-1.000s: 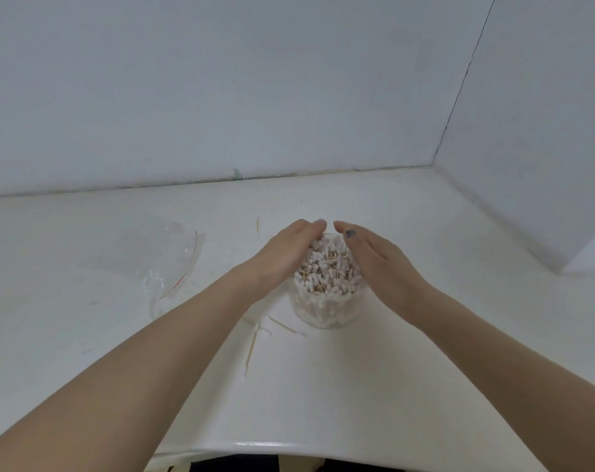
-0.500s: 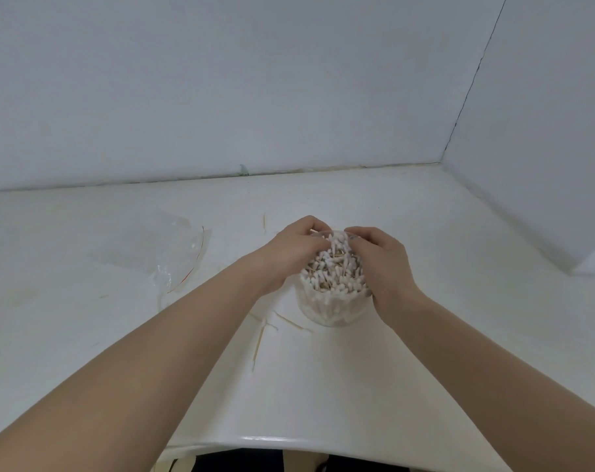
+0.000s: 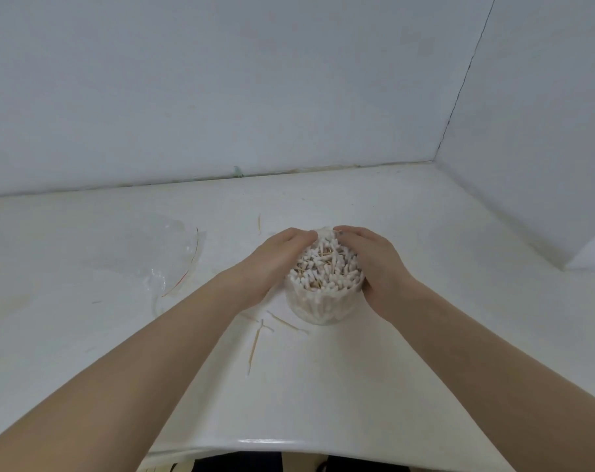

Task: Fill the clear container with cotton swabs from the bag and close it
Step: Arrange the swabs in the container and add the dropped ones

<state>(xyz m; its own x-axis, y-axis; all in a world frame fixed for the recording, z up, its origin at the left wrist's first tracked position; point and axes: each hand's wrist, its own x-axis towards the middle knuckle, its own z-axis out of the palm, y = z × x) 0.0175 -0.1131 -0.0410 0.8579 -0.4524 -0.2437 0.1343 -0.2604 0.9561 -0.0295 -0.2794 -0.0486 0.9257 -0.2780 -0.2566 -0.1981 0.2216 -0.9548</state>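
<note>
While clear container (image 3: 323,306) stands upright, left hand (image 3: 272,264) and right hand (image 3: 379,267) grasp its swab-packed rim; plastic bag (image 3: 146,257) left of container.

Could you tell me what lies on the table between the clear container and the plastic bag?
The left hand and forearm cross that stretch in the head view, beside the clear container; the plastic bag lies farther left.

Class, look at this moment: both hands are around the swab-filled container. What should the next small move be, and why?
Probably press the cotton swabs down level. They stand heaped above the rim of the clear container, cupped by the left hand and right hand, and no lid is in view yet.
</note>
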